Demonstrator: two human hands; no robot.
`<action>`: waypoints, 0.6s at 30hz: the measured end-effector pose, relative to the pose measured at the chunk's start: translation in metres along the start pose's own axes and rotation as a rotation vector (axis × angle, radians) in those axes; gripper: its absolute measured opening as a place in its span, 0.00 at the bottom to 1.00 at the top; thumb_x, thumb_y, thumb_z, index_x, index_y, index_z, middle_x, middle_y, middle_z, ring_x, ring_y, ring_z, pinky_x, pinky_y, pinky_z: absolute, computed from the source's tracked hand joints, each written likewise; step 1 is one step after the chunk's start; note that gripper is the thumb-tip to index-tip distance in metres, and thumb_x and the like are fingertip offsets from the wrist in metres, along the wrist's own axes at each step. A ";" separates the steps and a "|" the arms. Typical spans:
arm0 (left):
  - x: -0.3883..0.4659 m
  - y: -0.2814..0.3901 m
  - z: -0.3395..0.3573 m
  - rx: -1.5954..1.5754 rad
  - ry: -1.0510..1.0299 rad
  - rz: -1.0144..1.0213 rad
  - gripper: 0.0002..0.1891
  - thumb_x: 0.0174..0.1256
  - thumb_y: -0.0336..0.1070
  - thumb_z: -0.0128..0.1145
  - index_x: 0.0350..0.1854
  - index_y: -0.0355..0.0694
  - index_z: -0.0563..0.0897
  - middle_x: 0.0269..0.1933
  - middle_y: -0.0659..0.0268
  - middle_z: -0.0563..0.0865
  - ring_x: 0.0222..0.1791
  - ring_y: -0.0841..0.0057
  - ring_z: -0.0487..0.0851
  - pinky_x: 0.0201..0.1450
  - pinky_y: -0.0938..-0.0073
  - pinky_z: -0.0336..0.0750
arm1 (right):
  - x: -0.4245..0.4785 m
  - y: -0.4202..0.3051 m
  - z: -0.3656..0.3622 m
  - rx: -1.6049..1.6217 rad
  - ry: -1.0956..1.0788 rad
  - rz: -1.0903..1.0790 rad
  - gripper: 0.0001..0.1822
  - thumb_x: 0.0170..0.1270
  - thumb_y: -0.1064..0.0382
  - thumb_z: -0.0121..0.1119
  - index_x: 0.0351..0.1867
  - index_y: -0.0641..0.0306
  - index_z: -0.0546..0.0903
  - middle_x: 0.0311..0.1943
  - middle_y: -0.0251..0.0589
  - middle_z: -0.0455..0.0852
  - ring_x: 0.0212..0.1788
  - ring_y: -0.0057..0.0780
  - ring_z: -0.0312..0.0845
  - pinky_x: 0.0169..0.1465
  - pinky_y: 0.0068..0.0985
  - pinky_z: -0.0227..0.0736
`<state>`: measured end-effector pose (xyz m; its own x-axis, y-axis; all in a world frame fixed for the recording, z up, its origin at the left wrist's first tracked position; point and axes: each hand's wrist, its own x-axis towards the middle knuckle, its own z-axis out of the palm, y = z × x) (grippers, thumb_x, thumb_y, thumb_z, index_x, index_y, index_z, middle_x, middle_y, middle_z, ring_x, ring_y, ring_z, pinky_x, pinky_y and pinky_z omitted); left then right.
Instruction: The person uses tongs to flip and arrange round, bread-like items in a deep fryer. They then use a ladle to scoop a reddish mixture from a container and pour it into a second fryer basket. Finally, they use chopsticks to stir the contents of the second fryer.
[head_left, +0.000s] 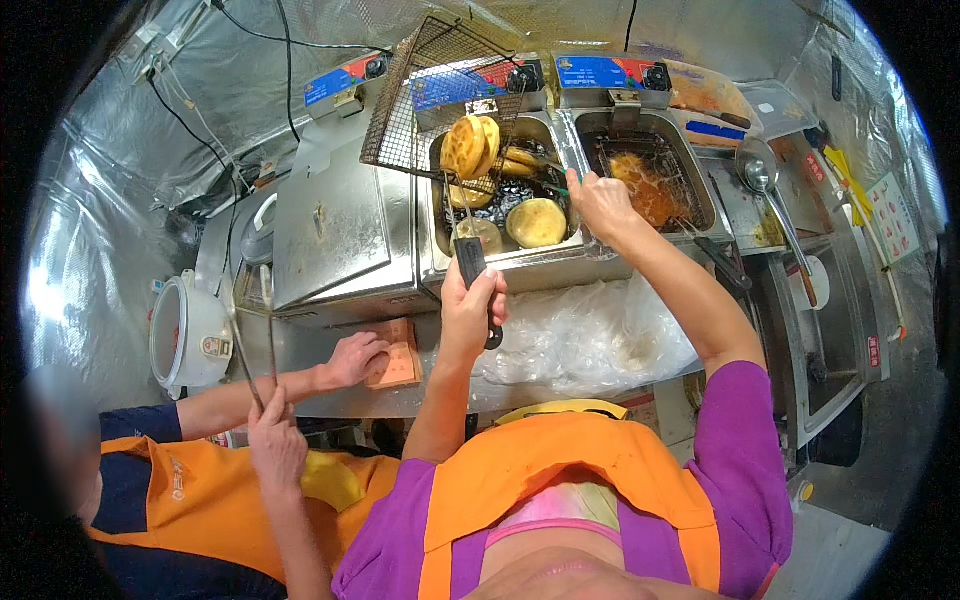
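Note:
My left hand (474, 304) is wrapped around the black handle (471, 259) of a wire frying basket (427, 97). The basket is raised and tilted over the left oil tank (442, 259). Two round browned flatbreads (463, 148) lean together at its lower end. In the dark oil sit more flatbreads, among them a pale round one (536, 223) and one partly behind the basket's handle wires (484, 237). My right hand (602, 204) grips a thin utensil with green parts (561, 180), seemingly tongs, reaching toward flatbreads (521, 160) at the tank's back; its tips are unclear.
In the right tank (709, 217), food bubbles in a second basket. A ladle (757, 169) rests farther right. Clear plastic sheeting (577, 337) covers the counter front. On my left, a co-worker holds metal tongs (270, 322), the other hand on orange paper bags (397, 360); a white cooker (176, 334) stands beyond.

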<state>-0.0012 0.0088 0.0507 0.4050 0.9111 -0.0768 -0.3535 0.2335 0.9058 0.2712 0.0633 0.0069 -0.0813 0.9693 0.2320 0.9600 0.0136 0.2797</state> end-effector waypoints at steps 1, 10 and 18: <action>0.000 0.000 0.000 0.003 0.000 0.002 0.23 0.71 0.27 0.47 0.67 0.37 0.63 0.30 0.67 0.76 0.19 0.86 0.70 0.17 0.84 0.65 | 0.001 0.004 0.001 0.041 0.009 -0.003 0.24 0.60 0.69 0.55 0.60 0.67 0.74 0.31 0.48 0.84 0.32 0.41 0.86 0.27 0.34 0.78; 0.003 -0.007 0.002 0.035 0.055 0.005 0.21 0.71 0.28 0.48 0.65 0.37 0.64 0.30 0.67 0.76 0.19 0.86 0.71 0.18 0.83 0.66 | -0.065 0.025 -0.049 0.957 -0.064 0.408 0.23 0.57 0.50 0.61 0.53 0.54 0.84 0.26 0.49 0.85 0.30 0.43 0.82 0.36 0.39 0.73; 0.007 -0.018 0.003 0.003 0.059 -0.021 0.10 0.71 0.29 0.49 0.50 0.39 0.66 0.30 0.67 0.77 0.18 0.86 0.72 0.17 0.84 0.67 | -0.122 0.021 -0.069 0.981 0.128 0.458 0.25 0.59 0.53 0.65 0.56 0.63 0.81 0.30 0.51 0.87 0.28 0.36 0.82 0.33 0.30 0.73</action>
<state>0.0102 0.0098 0.0351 0.3615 0.9246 -0.1199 -0.3426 0.2514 0.9052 0.2832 -0.0712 0.0485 0.3660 0.9003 0.2355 0.6972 -0.0976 -0.7102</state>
